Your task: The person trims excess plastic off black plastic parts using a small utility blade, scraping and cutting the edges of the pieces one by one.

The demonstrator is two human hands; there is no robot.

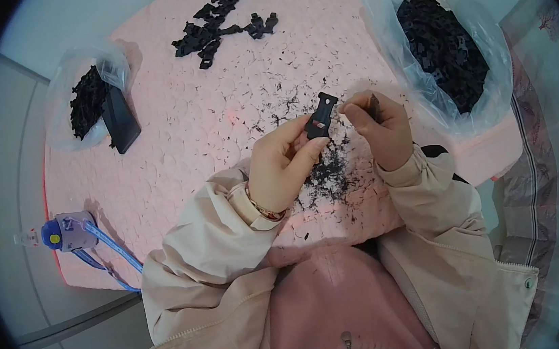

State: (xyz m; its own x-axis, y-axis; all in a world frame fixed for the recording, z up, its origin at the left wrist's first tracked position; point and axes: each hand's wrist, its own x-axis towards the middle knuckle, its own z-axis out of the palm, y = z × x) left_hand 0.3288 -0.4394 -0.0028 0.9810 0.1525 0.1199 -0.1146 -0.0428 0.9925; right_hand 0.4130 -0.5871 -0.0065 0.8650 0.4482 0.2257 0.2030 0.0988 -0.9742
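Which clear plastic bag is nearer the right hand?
The clear plastic bag at right, with the larger heap of black parts; the other sits far left, by a black rectangular slab.

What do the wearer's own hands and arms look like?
Left hand and right hand: ungloved. Left sleeve and right sleeve: loose, beige jacket fabric, creased at the forearms. A thin gold-toned bracelet circles the left wrist. No cables.

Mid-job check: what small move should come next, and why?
Probably ease the right hand, with its dark item, towards the black part: the left hand grips that part, the right is close beside it, and black scraps lie on the pink cover below.
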